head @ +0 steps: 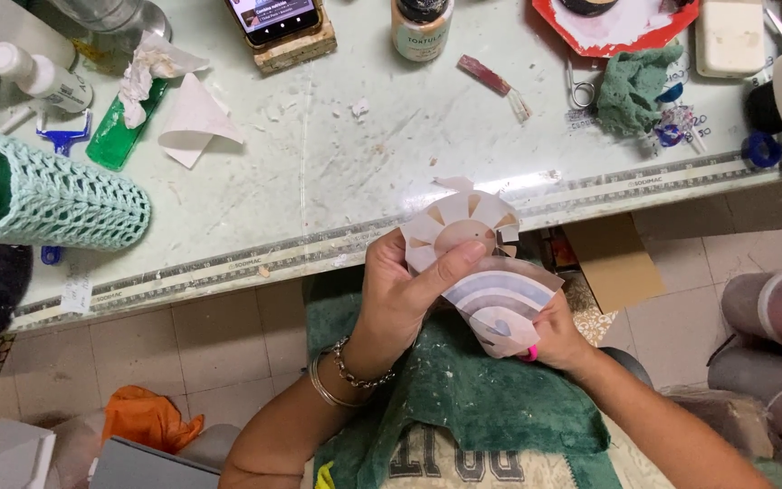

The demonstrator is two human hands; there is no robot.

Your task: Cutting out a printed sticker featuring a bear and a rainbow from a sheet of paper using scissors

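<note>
In the head view, the left hand (402,294) grips a round object wrapped in notched white paper (461,228), thumb pressing on it. The right hand (556,333) is closed on a paper with grey arcs (500,303), over the green towel (463,389), just beside the worktop (337,172) edge.

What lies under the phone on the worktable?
The phone rests on a small tan block. Only the block's front and right edge show; the rest, and the table beneath, is covered.
</note>
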